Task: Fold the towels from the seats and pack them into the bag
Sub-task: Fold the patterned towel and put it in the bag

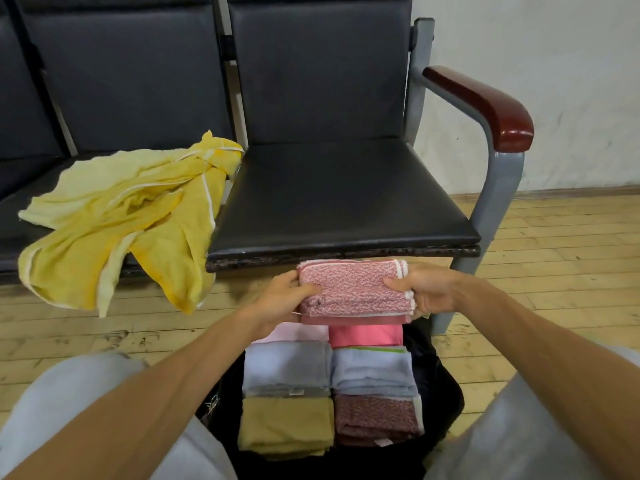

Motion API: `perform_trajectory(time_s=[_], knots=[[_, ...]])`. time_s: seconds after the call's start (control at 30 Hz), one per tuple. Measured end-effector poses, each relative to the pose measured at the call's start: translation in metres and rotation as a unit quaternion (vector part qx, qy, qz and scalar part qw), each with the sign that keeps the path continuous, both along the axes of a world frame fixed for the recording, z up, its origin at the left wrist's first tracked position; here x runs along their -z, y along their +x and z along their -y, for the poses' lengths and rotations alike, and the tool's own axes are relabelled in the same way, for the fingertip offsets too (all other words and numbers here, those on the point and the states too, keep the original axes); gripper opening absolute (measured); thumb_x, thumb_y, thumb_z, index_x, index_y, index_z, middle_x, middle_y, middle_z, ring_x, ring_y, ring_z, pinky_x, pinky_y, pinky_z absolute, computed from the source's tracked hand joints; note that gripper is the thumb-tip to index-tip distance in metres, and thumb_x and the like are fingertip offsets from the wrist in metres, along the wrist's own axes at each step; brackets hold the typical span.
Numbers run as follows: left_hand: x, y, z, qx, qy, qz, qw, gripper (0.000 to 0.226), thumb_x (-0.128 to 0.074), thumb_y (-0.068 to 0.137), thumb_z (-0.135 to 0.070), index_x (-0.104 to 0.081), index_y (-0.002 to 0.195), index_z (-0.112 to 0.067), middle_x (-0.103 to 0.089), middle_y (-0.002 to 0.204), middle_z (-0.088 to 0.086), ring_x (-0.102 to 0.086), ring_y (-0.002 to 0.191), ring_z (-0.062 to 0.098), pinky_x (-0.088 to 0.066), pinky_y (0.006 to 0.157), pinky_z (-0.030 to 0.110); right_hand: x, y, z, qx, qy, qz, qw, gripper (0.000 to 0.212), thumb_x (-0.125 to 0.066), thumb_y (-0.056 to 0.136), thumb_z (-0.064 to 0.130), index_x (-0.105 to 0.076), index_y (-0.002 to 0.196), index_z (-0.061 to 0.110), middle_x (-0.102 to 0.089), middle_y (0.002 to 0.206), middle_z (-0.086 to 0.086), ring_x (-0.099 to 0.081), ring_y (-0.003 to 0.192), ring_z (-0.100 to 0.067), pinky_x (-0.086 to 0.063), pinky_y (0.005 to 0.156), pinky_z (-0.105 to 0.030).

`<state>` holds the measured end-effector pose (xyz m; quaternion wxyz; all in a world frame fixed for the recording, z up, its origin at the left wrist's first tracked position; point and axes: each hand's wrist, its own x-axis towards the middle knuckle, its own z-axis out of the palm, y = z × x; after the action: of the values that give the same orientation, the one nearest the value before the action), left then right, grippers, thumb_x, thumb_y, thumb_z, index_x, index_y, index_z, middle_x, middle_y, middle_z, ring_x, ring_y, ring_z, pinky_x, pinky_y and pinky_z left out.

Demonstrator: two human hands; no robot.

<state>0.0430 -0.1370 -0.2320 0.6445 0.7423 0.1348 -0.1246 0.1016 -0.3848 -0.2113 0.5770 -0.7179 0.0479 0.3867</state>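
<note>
Item in hand: folded pink towel (355, 291), held level over the far end of the open black bag (446, 393) at 6 o'clock, just in front of the seat (339, 199) edge. It is gripped at both short ends, likely so the folds do not spring apart on the way down. Left hand (277, 299): thumb on top, fingers curled under the left end, clasping the towel. Right hand (426, 292): thumb over the top, fingers wrapped beneath the right end, likewise clasping it. Bag contents: two rows of folded towels laid flat side by side, presumably to save room: grey-blue towel (285, 367), mustard towel (285, 424), plain pink towel (365, 336), pale blue towel (374, 370), maroon patterned towel (377, 420). Outstanding: yellow towel (121, 216), unfolded, draped over the neighbouring seat's front edge at 9 o'clock
</note>
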Motion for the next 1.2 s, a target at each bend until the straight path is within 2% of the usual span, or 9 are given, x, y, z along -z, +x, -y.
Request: perform_trajectory(time_s=[0.1, 0.27, 0.4, 0.47, 0.63, 0.73, 0.8, 1.0, 1.2], knots=[[0.025, 0.003, 0.019, 0.008, -0.008, -0.029, 1.000, 0.028, -0.059, 0.092, -0.005, -0.057, 0.119, -0.014, -0.068, 0.104, 0.005, -0.067, 0.086, 0.017, -0.056, 0.062, 0.029, 0.018, 0.000, 0.016, 0.007, -0.023, -0.033, 0.999, 0.024, -0.051, 0.099, 0.007, -0.058, 0.121, 0.013, -0.070, 0.104, -0.011, -0.065, 0.098, -0.029, -0.052, 0.089, -0.052], [0.090, 0.013, 0.049, 0.002, 0.044, -0.060, 0.997, 0.026, -0.060, 0.091, -0.004, -0.062, 0.116, -0.009, -0.070, 0.108, 0.010, -0.067, 0.097, 0.026, -0.056, 0.087, 0.041, 0.075, 0.002, 0.036, 0.053, -0.058, -0.079, 0.994, 0.032, -0.047, 0.098, -0.005, -0.058, 0.124, 0.011, -0.064, 0.121, -0.016, -0.059, 0.117, -0.034, -0.042, 0.105, -0.057], [0.128, 0.032, 0.060, 0.011, 0.078, -0.070, 0.994, 0.032, -0.054, 0.090, -0.002, -0.061, 0.121, -0.010, -0.068, 0.116, 0.010, -0.065, 0.106, 0.027, -0.053, 0.094, 0.045, 0.114, 0.014, 0.033, 0.124, -0.121, -0.040, 0.984, 0.028, -0.050, 0.096, -0.007, -0.059, 0.119, 0.007, -0.067, 0.105, -0.015, -0.065, 0.090, -0.029, -0.055, 0.084, -0.049], [0.144, 0.044, 0.061, 0.007, 0.103, -0.066, 0.992, 0.036, -0.047, 0.091, 0.004, -0.059, 0.122, -0.009, -0.066, 0.118, 0.010, -0.062, 0.109, 0.028, -0.050, 0.098, 0.043, 0.134, 0.021, 0.025, 0.142, -0.156, -0.017, 0.977, 0.024, -0.055, 0.094, -0.005, -0.060, 0.114, 0.006, -0.067, 0.105, -0.019, -0.065, 0.086, -0.031, -0.055, 0.085, -0.051], [0.185, 0.069, 0.056, 0.005, 0.182, -0.088, 0.979, 0.039, -0.052, 0.089, -0.001, -0.058, 0.126, -0.008, -0.065, 0.122, 0.012, -0.062, 0.108, 0.026, -0.049, 0.094, 0.032, 0.184, 0.042, 0.015, 0.148, -0.230, 0.044, 0.961, 0.038, -0.069, 0.084, 0.010, -0.061, 0.122, 0.006, -0.069, 0.108, -0.014, -0.066, 0.100, -0.032, -0.056, 0.089, -0.048], [0.203, 0.078, 0.057, 0.003, 0.221, -0.096, 0.970, 0.036, -0.054, 0.090, -0.005, -0.056, 0.126, -0.007, -0.063, 0.122, 0.009, -0.061, 0.104, 0.024, -0.046, 0.081, 0.021, 0.196, 0.047, 0.012, 0.138, -0.274, 0.085, 0.948, 0.048, -0.066, 0.088, 0.011, -0.052, 0.134, 0.008, -0.063, 0.123, -0.013, -0.059, 0.114, -0.032, -0.049, 0.096, -0.034], [0.213, 0.083, 0.058, -0.002, 0.268, -0.081, 0.960, 0.036, -0.055, 0.091, -0.009, -0.056, 0.127, -0.009, -0.063, 0.125, 0.012, -0.060, 0.110, 0.029, -0.046, 0.091, 0.029, 0.206, 0.048, 0.010, 0.120, -0.308, 0.113, 0.937, 0.053, -0.067, 0.088, 0.010, -0.048, 0.138, 0.010, -0.062, 0.128, -0.012, -0.058, 0.118, -0.031, -0.045, 0.094, -0.030], [0.220, 0.079, 0.065, 0.035, 0.380, -0.082, 0.921, 0.033, -0.042, 0.102, -0.017, -0.045, 0.133, -0.006, -0.057, 0.130, 0.018, -0.054, 0.118, 0.035, -0.040, 0.100, 0.038, 0.226, 0.038, 0.004, 0.120, -0.318, 0.173, 0.924, 0.040, -0.058, 0.090, 0.004, -0.048, 0.127, 0.014, -0.065, 0.119, -0.013, -0.061, 0.109, -0.034, -0.051, 0.092, -0.042], [0.188, 0.082, 0.061, 0.095, 0.365, -0.083, 0.922, 0.034, -0.046, 0.098, -0.021, -0.055, 0.130, -0.012, -0.059, 0.132, 0.011, -0.057, 0.118, 0.030, -0.044, 0.096, 0.033, 0.195, 0.035, 0.006, 0.033, -0.415, 0.169, 0.893, 0.043, -0.060, 0.090, 0.016, -0.037, 0.125, 0.005, -0.059, 0.118, -0.021, -0.061, 0.105, -0.039, -0.050, 0.082, -0.042]])
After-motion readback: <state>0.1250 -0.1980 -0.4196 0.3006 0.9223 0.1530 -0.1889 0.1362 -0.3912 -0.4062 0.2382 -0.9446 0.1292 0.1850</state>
